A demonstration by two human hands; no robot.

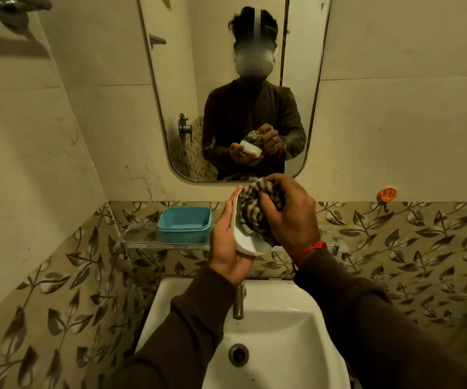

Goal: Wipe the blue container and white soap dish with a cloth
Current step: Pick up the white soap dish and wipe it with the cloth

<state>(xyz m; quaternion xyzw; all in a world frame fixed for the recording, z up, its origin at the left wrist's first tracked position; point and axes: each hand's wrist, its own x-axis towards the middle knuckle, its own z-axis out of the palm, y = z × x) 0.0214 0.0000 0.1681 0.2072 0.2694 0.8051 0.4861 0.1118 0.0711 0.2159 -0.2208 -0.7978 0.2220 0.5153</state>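
Gripping: left hand [228,248] cups white plastic soap dish [245,242] tilted on edge over the white ceramic sink [280,332], right hand [288,214] fist-closed on bunched checked cloth [254,211] pressed into it
Blue plastic container [184,224] sits on glass shelf [167,244], left of the hands. Risk: hard scrubbing on that open-palm hold could pop the dish into the basin

blue container [184,224] – open, upright on shelf | white soap dish [245,241] – tilted, checked cloth [254,211] inside
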